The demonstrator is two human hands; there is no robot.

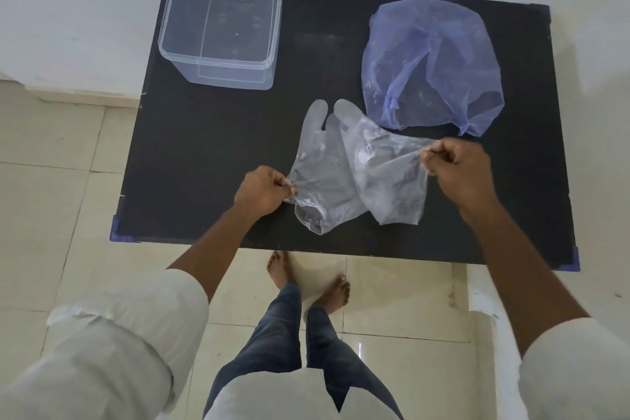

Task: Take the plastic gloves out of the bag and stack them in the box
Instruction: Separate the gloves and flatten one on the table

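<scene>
Two clear plastic gloves lie overlapping on the black table (191,153) near its front middle. My left hand (262,191) pinches the cuff edge of the left glove (320,177). My right hand (456,170) pinches the edge of the right glove (381,164), stretching it sideways. The glove fingers point away from me. A crumpled blue-tinted plastic bag (433,65) rests at the back right, just beyond the gloves. A clear plastic box (218,27) stands open at the back left with nothing visible inside.
The table stands against a white wall on a tiled floor. Its corners carry blue tape (116,228). My bare feet (306,280) and legs are below the front edge.
</scene>
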